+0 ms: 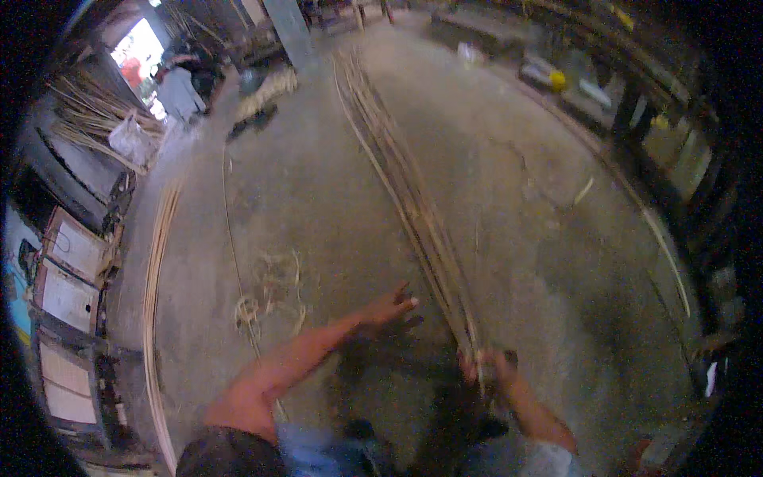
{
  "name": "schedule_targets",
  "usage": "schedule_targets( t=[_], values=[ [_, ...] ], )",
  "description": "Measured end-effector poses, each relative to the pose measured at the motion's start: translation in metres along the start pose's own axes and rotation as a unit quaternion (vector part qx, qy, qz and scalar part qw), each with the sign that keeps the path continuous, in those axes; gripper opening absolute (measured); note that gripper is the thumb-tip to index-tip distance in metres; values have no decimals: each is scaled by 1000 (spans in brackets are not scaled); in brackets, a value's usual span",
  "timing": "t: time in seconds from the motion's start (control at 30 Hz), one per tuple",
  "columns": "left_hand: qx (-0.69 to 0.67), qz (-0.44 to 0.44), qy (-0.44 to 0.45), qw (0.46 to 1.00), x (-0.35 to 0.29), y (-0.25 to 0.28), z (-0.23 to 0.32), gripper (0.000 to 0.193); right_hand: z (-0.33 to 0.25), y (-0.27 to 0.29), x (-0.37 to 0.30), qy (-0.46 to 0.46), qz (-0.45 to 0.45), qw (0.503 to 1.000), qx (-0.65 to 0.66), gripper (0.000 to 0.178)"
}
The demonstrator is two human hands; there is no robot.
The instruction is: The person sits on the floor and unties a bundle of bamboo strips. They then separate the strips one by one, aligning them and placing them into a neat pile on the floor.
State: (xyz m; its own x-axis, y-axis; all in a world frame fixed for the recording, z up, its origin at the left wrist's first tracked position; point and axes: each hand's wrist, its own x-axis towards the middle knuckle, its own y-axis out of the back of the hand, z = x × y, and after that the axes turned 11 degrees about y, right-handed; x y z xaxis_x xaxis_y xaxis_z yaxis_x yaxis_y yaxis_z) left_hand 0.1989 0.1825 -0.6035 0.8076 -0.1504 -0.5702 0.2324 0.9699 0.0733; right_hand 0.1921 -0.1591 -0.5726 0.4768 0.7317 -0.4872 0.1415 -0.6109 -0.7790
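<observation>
A bundle of long, thin canes [413,203] stretches from near my feet far across the floor, its far end slightly fanned out. My right hand [486,364] is wrapped round the near end of these canes. My left hand [391,308] hovers left of the bundle, apart from it, with fingers spread and nothing in them. On the floor to the left of my left forearm lies a small coil of pale strips [248,312], with loose pale shavings [282,278] beside it. Motion blur hides the finer detail of the fingers.
A second bundle of pale canes [155,278] lies along the left. Shelves or frames [70,310] stand at the left edge. Canes and a white sack [133,141] are piled by the bright doorway. A post [290,32] rises at the back. Timber and clutter [612,103] line the right.
</observation>
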Motion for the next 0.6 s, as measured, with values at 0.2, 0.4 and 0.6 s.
schedule_targets(
  t=[0.2, 0.4, 0.6],
  values=[
    [519, -12, 3, 854, -77, -49, 7, 94, -9, 17, 53, -52, -94, 993, -48, 44],
    [491, 107, 2, 864, -55, -113, 8, 96, -32, -18, 50, 26, -8, 948, -316, 48],
    [456, 53, -28, 888, -31, -68, 12, 101, -49, -32, 14, 154, 126, 748, -633, 66]
  ],
)
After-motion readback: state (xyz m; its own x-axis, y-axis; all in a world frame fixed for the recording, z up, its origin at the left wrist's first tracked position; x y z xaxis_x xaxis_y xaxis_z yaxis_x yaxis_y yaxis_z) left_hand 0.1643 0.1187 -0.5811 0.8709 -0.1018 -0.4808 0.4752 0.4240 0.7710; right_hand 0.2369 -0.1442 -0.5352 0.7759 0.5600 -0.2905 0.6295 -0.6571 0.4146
